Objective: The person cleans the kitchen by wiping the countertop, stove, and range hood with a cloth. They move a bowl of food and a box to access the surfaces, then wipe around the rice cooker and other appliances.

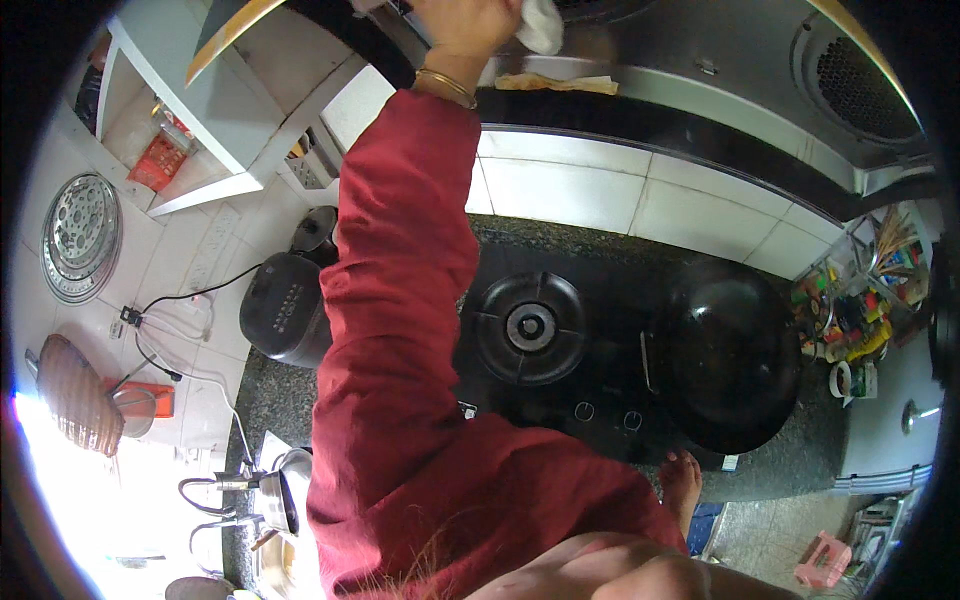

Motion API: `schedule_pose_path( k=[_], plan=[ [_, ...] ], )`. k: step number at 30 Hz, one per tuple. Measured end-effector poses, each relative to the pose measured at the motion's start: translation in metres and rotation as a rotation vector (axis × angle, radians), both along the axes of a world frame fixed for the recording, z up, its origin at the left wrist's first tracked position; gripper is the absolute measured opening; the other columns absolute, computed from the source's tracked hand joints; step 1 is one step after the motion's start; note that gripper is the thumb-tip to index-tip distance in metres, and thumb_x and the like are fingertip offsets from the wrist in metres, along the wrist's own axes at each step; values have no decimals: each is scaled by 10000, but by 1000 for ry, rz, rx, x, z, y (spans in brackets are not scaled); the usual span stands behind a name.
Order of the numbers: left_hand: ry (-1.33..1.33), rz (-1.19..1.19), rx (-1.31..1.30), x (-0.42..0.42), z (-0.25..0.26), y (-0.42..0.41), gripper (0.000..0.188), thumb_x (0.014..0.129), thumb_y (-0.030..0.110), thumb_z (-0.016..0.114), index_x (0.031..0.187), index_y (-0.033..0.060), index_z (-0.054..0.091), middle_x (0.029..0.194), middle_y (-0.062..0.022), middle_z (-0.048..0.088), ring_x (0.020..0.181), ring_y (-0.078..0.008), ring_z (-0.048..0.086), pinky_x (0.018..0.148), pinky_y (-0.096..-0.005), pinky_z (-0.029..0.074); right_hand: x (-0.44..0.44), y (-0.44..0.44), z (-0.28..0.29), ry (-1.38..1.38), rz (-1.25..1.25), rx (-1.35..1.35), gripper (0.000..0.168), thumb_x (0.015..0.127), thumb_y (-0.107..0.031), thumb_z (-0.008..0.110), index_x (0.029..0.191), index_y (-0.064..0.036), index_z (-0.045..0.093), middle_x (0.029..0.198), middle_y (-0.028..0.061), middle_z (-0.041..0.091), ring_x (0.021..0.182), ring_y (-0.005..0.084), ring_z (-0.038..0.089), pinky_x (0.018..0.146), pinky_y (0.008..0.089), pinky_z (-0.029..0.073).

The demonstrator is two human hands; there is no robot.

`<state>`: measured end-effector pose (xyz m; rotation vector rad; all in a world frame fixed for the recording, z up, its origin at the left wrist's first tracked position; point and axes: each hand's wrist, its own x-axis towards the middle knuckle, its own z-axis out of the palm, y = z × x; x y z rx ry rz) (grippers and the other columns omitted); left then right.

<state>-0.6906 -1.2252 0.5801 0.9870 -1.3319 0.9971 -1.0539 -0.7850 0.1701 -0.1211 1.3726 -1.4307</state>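
Note:
My left hand (469, 26), with a gold-coloured bangle at the wrist, reaches up to the range hood (720, 67) at the top edge of the view, which cuts off part of it. A crumpled white cloth (541, 26) is gripped in it and hangs out on the right. The red sleeve crosses the picture's middle and hides part of the counter. Far lower, my right hand (680, 480) is at the granite counter's front edge, fingers a little apart, with nothing seen in it. A yellowish, stained strip (556, 83) lies along the hood's lower ledge.
A black gas cooktop (611, 382) has a bare burner (530, 327) and a large black wok (727, 360). A black appliance (281, 307) stands left, near a metal faucet (217, 484) and sink. Seasoning containers (847, 315) crowd the right; a pink stool (823, 559) stands on the floor.

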Motion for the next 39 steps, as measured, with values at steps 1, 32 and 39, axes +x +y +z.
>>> schedule_pose_path(
  k=[1, 32, 39],
  plan=[
    [47, 5, -27, 4, 2, 1, 591, 943, 323, 413, 1380, -48, 269, 1414, -237, 309, 1295, -373, 319, 1073, -452, 248, 2, 0, 1, 9, -22, 6, 226, 878, -207, 575, 1070, -88, 556, 883, 83, 643, 669, 153, 563, 566, 274, 442],
    [-735, -293, -69, -156, -10, 8, 474, 848, 265, 559, 1283, 96, 478, 1275, -201, 487, 1163, -331, 479, 974, -440, 390, 1, 28, -19, -38, -70, -118, 265, 886, -226, 588, 1096, -67, 560, 931, 98, 639, 734, 172, 584, 634, 287, 480],
    [-782, -61, 79, -49, -25, 4, 420, 830, 247, 564, 1219, 93, 527, 1233, -174, 509, 1169, -328, 461, 1005, -510, 310, 9, 7, 1, -15, 89, -64, 261, 884, -246, 596, 1086, -84, 560, 927, 76, 642, 738, 149, 573, 664, 277, 462]
  ],
)
